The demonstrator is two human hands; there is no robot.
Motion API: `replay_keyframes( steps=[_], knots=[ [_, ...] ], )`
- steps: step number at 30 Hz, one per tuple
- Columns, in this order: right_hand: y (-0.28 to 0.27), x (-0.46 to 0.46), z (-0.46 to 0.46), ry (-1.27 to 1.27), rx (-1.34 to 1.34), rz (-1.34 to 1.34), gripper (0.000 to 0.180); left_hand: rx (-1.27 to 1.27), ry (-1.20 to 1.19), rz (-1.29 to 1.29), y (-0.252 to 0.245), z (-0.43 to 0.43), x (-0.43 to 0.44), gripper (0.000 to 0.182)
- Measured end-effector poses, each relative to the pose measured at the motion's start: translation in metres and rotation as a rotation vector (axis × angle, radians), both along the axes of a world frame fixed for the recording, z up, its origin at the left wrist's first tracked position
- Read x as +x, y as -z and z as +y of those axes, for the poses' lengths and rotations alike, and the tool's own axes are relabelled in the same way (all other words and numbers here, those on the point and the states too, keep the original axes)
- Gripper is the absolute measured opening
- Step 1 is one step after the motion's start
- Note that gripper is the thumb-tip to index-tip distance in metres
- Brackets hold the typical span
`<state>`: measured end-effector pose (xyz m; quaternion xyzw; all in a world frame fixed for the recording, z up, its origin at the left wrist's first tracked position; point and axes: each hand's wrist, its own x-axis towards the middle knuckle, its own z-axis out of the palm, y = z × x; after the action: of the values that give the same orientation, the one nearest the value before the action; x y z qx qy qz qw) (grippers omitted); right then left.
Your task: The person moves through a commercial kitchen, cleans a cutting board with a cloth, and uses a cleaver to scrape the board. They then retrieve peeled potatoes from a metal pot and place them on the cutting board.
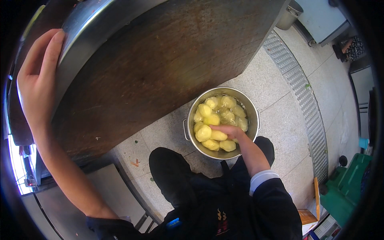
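A large metal pot [192, 126] with two side handles stands on the floor before my feet. In it, peeled potatoes [203, 133] sit in water, some heaped above the surface at the near left. My right hand [228, 131] reaches into the pot with its fingers among the potatoes; a long potato [218, 135] lies against the thumb side. Its fingertips are hidden, so its hold is unclear. My left hand [40, 81] rests at the metal rim [76, 33] of a raised work surface at the upper left, fingers bent over the edge.
A brown-stained panel [168, 60] rises beside the pot. To the right a perforated drain grate [295, 81] crosses the tiled floor. A green bin [345, 186] and cardboard box [307, 216] stand at the lower right, another metal pot [288, 16] at the top right. A person's foot [339, 53] shows far right.
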<state>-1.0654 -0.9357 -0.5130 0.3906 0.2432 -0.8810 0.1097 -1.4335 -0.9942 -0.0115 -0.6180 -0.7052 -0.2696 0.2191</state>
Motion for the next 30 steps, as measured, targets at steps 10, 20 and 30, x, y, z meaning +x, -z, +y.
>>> replay_keyframes(
  steps=[10,20,30],
  knots=[
    [-0.003,-0.006,-0.014,0.056,-0.033,-0.055,0.065,0.025,0.014,-0.009,0.001,0.002,0.006,0.030],
    [-0.008,-0.017,-0.022,0.240,-0.133,0.127,0.051,0.056,-0.021,-0.038,0.003,0.003,0.010,0.029],
    [-0.016,-0.022,-0.032,0.510,-0.369,0.436,0.069,0.082,-0.042,-0.050,0.002,0.003,0.017,0.026]
  ],
)
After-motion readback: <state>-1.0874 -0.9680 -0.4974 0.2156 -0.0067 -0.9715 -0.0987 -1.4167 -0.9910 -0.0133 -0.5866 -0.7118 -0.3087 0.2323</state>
